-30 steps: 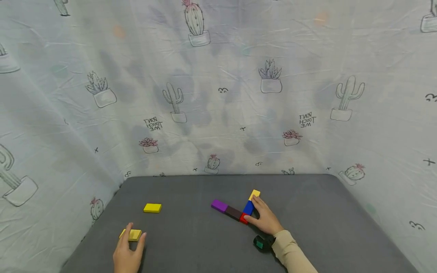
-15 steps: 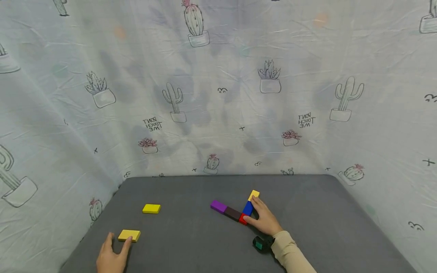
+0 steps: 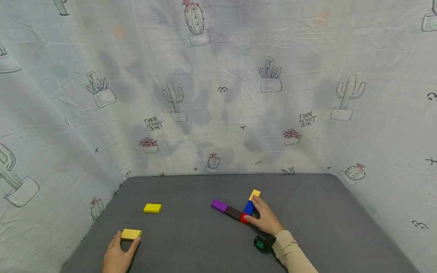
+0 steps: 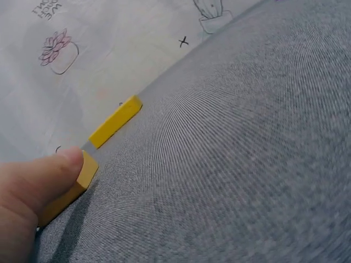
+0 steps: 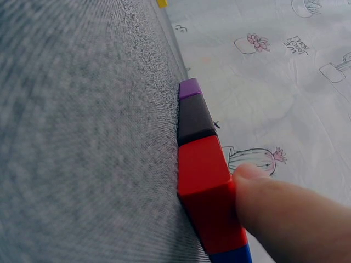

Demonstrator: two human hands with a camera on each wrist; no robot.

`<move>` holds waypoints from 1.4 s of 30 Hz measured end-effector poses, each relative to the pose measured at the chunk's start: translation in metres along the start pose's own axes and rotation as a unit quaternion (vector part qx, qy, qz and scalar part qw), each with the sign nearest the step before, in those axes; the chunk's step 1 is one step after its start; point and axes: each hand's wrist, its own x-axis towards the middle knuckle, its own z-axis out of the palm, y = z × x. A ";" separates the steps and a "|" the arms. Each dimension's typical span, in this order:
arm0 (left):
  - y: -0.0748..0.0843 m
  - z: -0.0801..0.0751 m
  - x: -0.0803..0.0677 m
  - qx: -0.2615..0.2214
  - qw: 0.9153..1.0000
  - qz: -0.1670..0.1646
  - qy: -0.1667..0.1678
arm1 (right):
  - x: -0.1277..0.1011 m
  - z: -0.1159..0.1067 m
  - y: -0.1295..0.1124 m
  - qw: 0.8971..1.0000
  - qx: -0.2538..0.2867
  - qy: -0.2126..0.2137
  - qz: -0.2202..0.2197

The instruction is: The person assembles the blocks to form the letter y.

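Observation:
My left hand [image 3: 117,254] is at the pale yellow block [image 3: 131,234], front left on the table. It pinches the block, thumb at the right end and fingers at the left; in the left wrist view the thumb [image 4: 55,170] overlaps its face. My right hand [image 3: 264,218] lies over a bent row of blocks. Its thumb presses the top of the red block [image 5: 205,170], and its fingertips rest at another yellow block [image 3: 255,193]. Between those lies the blue block [image 3: 248,208]. From the red one, a dark block [image 3: 233,213] and a purple block [image 3: 219,206] run off to the left.
A brighter yellow block [image 3: 152,208] lies behind the left hand's block. The dark grey table [image 3: 191,242] reaches back to a pale curtain [image 3: 222,113] printed with cacti. A black device [image 3: 262,244] sits at the right wrist.
My left hand drew back leftward off the pale yellow block, then came back to its ends. The block stays where it was. My right hand and its row have not moved.

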 end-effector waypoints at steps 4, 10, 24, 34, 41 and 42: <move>-0.002 0.000 0.000 0.010 1.000 0.007 0.002 | 0.000 0.000 0.000 1.000 0.000 -0.007 0.004; -0.005 -0.001 0.001 0.018 0.999 0.031 -0.002 | -0.001 0.001 0.001 1.000 0.006 -0.007 0.004; -0.002 0.006 0.005 0.005 1.000 -0.010 0.023 | 0.001 0.001 0.002 1.000 0.000 -0.008 0.003; 0.002 0.008 0.000 -0.002 0.998 -0.015 0.057 | 0.001 0.000 0.002 1.000 0.004 -0.005 0.001; 0.003 0.009 -0.003 -0.030 0.997 -0.009 0.073 | 0.001 -0.001 0.002 1.000 0.006 -0.009 0.006; 0.003 0.008 -0.003 -0.032 0.997 -0.009 0.072 | 0.001 -0.001 0.002 1.000 0.004 -0.008 0.004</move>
